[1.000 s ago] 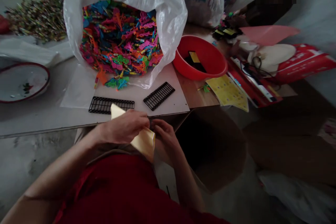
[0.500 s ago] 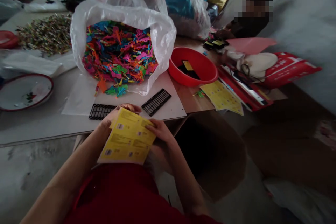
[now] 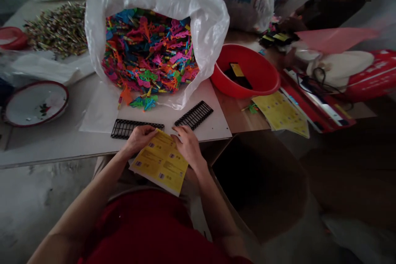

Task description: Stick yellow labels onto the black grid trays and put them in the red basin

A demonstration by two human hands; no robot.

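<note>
A yellow printed sheet [image 3: 159,162] lies face up at the near table edge, over my lap. My left hand [image 3: 138,138] grips its top left corner, fingers curled. At the top right corner my right hand [image 3: 187,144] rests on it with fingers bent over the edge. Just beyond my hands lie two black plastic grids: a long one [image 3: 133,127] and a shorter one [image 3: 194,114], both on a white board [image 3: 213,126].
A big white plastic bag [image 3: 204,29] full of small colourful plastic pieces stands behind the grids. A red basin [image 3: 247,72], more yellow sheets [image 3: 281,113], a white plate [image 3: 35,103], and an open cardboard box [image 3: 262,181] surround me. Another person sits at the far right.
The yellow sheet was folded and edge-on, then turned face up. It now lies lower and flatter near the table edge, with both hands at its top corners.
</note>
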